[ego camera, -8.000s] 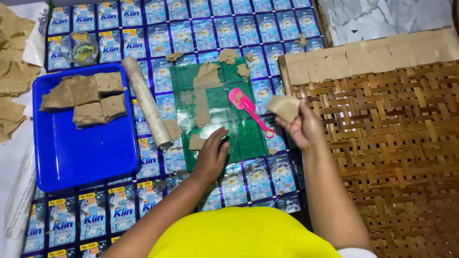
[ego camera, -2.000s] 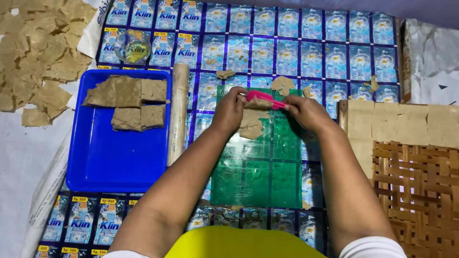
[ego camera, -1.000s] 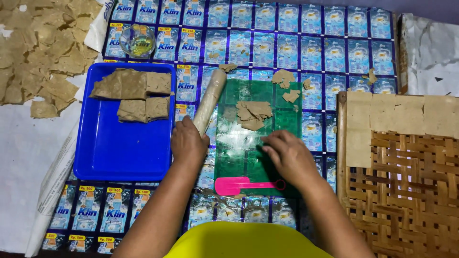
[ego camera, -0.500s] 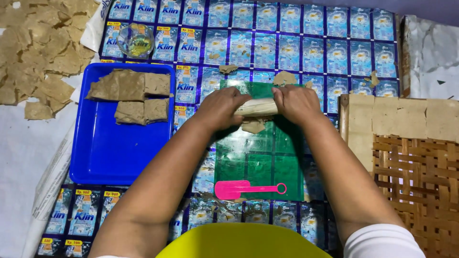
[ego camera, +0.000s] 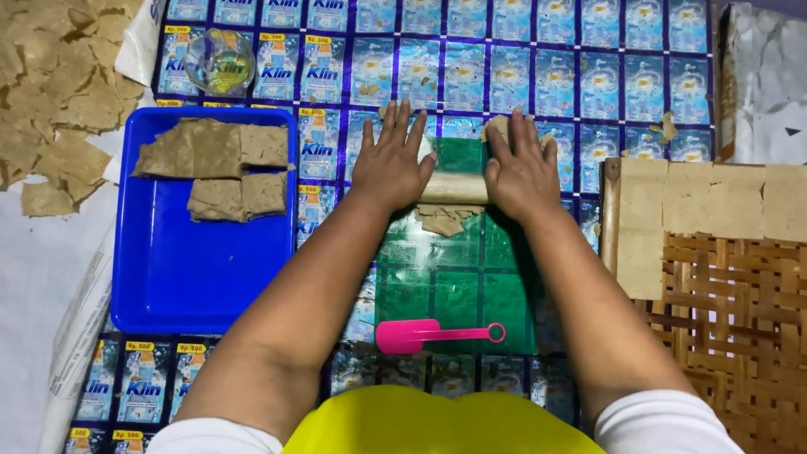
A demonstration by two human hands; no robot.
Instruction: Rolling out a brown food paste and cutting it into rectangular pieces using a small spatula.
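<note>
Left hand point(ego camera: 391, 166): open, palm flat on the rolling pin point(ego camera: 454, 187).
Right hand point(ego camera: 521, 168): open, flat on the pin's right end.
Dough point(ego camera: 443, 219): on the green sheet point(ego camera: 458, 286), just near of the pin.
Technique: we press both palms evenly and keep the pin square to the sheet.
Pink spatula point(ego camera: 420, 335): lies at the near edge, well apart.

A glossy mat of blue printed sachet wrappers point(ego camera: 580, 76) covers the floor; a woven bamboo tray point(ego camera: 740, 336) lies at four o'clock, white paper sheeting point(ego camera: 34, 286) at nine o'clock.

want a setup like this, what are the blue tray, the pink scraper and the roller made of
Blue tray: looks like moulded plastic, smooth and faintly glossy. Pink scraper: likely plastic too, uniform bright colour, one-piece handle ring. Roller: pale matte cylinder, probably wood, mostly hidden by hands.
</note>
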